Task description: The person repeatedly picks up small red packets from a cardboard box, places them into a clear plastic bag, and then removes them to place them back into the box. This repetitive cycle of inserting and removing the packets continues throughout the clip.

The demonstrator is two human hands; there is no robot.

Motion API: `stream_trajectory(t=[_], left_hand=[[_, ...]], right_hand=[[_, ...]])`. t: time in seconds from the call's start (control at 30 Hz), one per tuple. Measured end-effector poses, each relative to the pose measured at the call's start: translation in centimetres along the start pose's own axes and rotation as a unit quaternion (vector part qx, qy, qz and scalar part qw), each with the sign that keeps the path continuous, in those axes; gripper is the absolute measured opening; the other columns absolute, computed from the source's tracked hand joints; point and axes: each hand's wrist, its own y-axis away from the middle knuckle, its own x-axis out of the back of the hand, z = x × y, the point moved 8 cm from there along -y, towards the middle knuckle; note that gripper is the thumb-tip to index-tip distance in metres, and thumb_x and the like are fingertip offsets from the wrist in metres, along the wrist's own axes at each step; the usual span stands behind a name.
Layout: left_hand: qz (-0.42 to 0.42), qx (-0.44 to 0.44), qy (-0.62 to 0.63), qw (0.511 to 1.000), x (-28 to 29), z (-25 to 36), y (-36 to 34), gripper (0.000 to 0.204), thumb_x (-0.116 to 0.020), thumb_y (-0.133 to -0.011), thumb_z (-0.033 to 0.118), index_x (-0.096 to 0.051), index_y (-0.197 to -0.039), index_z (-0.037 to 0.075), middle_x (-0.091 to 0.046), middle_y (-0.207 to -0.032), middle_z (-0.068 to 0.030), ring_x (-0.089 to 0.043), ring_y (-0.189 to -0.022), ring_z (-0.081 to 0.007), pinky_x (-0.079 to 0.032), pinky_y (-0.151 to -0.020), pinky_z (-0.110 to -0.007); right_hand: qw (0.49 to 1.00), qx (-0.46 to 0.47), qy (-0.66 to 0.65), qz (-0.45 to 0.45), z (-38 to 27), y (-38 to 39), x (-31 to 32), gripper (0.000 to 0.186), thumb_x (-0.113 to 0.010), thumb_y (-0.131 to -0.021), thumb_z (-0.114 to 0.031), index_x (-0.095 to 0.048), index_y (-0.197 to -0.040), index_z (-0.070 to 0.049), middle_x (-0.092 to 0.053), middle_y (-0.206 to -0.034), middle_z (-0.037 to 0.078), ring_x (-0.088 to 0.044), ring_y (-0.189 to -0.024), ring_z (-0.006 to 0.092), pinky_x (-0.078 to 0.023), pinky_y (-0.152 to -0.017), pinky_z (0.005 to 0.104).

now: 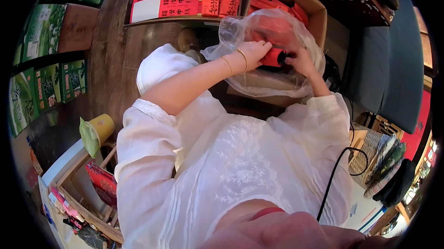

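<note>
A clear crinkled plastic bag [236,31] with red packets [266,36] inside lies open over the front of a cardboard box. My left hand [252,52], with gold bangles on the wrist, reaches into it with bent fingers on a red packet. Just to its right, my right hand [298,61] has curled fingers at a small black item [281,57] against the same red packet. The packet's lower part and some fingertips are hard to make out through the plastic.
A tray of red printed packets [169,6] lies beyond, beside the cardboard box [319,27]. Green boxes [46,27] are stacked at left above a yellow bin [99,126]. A grey padded seat [400,78], a wicker basket [363,154] and a black cable [337,161] are at right.
</note>
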Motion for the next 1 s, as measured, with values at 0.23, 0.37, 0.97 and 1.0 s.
stream_trajectory(t=[0.23,0.37,0.97,1.0], left_hand=[[0.023,0.001,-0.002,1.000,0.0,-0.4,-0.2,0.047,-0.073,-0.071,0.012,-0.045,-0.109,0.004,-0.059,-0.098,-0.0183,-0.060,-0.093,-0.0356,-0.049,-0.079,-0.042],[0.023,0.010,-0.005,1.000,0.0,-0.3,-0.3,0.048,-0.074,-0.071,0.013,-0.045,-0.108,0.003,-0.060,-0.096,-0.0184,-0.061,-0.091,-0.0360,-0.050,-0.078,-0.043],[0.004,0.049,0.012,0.999,-1.4,-1.0,-1.4,0.050,-0.072,-0.072,0.016,-0.044,-0.112,0.006,-0.059,-0.100,-0.0184,-0.058,-0.094,-0.0378,-0.049,-0.079,-0.044],[0.006,0.052,0.014,0.999,-1.3,-1.0,-1.4,0.051,-0.072,-0.072,0.017,-0.044,-0.113,0.006,-0.059,-0.100,-0.0185,-0.058,-0.095,-0.0378,-0.048,-0.079,-0.044]], right_hand=[[0.908,-0.070,-0.414,0.022,-6.6,4.2,4.9,0.021,-0.064,-0.084,0.000,-0.061,-0.104,0.003,-0.065,-0.096,0.008,-0.064,-0.086,0.0160,-0.054,-0.077,0.0273],[0.898,-0.052,-0.436,0.005,-7.9,3.9,3.9,0.021,-0.063,-0.084,0.000,-0.062,-0.105,0.003,-0.064,-0.101,0.007,-0.063,-0.091,0.0156,-0.053,-0.082,0.0281],[0.974,-0.013,-0.217,0.061,-7.4,4.7,5.4,0.027,-0.056,-0.083,0.003,-0.062,-0.109,-0.001,-0.063,-0.105,0.008,-0.060,-0.092,0.0155,-0.050,-0.079,0.0278],[0.986,0.000,-0.145,0.079,-7.4,4.8,5.7,0.024,-0.060,-0.082,0.001,-0.063,-0.106,-0.001,-0.064,-0.102,0.008,-0.060,-0.087,0.0146,-0.050,-0.075,0.0277]])
